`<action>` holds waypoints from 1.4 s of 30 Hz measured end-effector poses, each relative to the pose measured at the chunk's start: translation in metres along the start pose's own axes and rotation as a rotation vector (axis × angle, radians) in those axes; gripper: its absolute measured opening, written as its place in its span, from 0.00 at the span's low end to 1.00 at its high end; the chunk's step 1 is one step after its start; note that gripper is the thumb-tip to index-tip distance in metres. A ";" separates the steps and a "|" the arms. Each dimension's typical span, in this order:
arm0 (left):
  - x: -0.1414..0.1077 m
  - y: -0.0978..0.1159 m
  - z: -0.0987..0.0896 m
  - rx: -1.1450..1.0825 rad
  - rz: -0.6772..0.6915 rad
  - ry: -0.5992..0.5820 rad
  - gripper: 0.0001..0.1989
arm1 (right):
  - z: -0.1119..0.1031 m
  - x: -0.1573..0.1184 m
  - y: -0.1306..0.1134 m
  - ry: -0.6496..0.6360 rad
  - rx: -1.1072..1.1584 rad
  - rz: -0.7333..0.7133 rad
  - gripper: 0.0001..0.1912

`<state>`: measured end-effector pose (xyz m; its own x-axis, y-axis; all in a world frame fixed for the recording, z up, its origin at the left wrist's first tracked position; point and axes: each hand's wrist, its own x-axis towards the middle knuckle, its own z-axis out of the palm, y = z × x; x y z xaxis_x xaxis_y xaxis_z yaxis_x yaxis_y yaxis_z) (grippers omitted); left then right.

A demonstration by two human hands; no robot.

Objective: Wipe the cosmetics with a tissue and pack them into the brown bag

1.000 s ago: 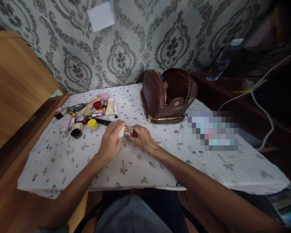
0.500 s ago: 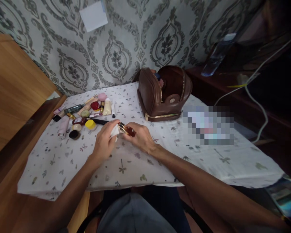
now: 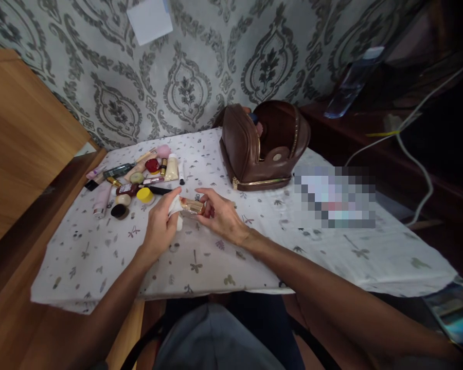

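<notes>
A small gold-and-clear bottle (image 3: 193, 206) is just left of the frame's centre, tilted slightly, above the tabletop (image 3: 216, 275). The left hand (image 3: 156, 228) has a narrow grip on a white tissue (image 3: 175, 206), pressed to the bottle's left end. The right hand (image 3: 224, 221) holds the gold end in a light fingertip grip, thumb below and forefinger lifted above.

The likeliest trouble is the bottle slipping or twisting loose: it looks smooth, the fingertips seem to have little purchase, and the tissue could slide. If it drops, it could roll across the cloth. A leftward swing could knock the black tube (image 3: 158, 190) just beside the left hand, or the yellow-lidded jar (image 3: 144, 195).

More cosmetics crowd the left of the frame, including a dark-lidded jar (image 3: 119, 210). The open brown bag (image 3: 250, 154) stands beyond the right hand, blocking the way towards the wall.
</notes>
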<state>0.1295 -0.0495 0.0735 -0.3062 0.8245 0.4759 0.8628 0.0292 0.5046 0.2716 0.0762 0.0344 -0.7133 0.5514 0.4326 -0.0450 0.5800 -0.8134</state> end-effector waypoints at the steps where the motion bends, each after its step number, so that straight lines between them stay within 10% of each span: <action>1: -0.001 0.002 0.001 0.032 0.041 -0.014 0.29 | 0.000 0.000 -0.001 -0.008 0.011 -0.001 0.31; 9: -0.005 0.026 0.024 0.118 0.323 -0.126 0.31 | 0.000 0.003 0.001 -0.041 -0.064 0.076 0.32; 13: -0.003 0.023 0.020 0.111 0.276 -0.139 0.32 | 0.003 0.005 0.007 -0.142 -0.248 0.141 0.06; 18: 0.001 0.015 0.003 0.054 0.183 -0.090 0.31 | 0.002 0.005 0.007 -0.126 -0.179 0.083 0.02; 28: -0.004 0.005 -0.005 -0.023 0.032 0.010 0.28 | -0.005 0.003 -0.005 0.106 0.047 -0.026 0.11; 42: -0.009 0.032 0.029 0.050 0.392 -0.138 0.33 | -0.005 0.003 -0.004 -0.007 0.035 0.084 0.30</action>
<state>0.1717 -0.0397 0.0649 0.1031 0.8464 0.5224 0.9230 -0.2772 0.2668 0.2733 0.0788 0.0413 -0.7203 0.5930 0.3598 -0.0091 0.5106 -0.8598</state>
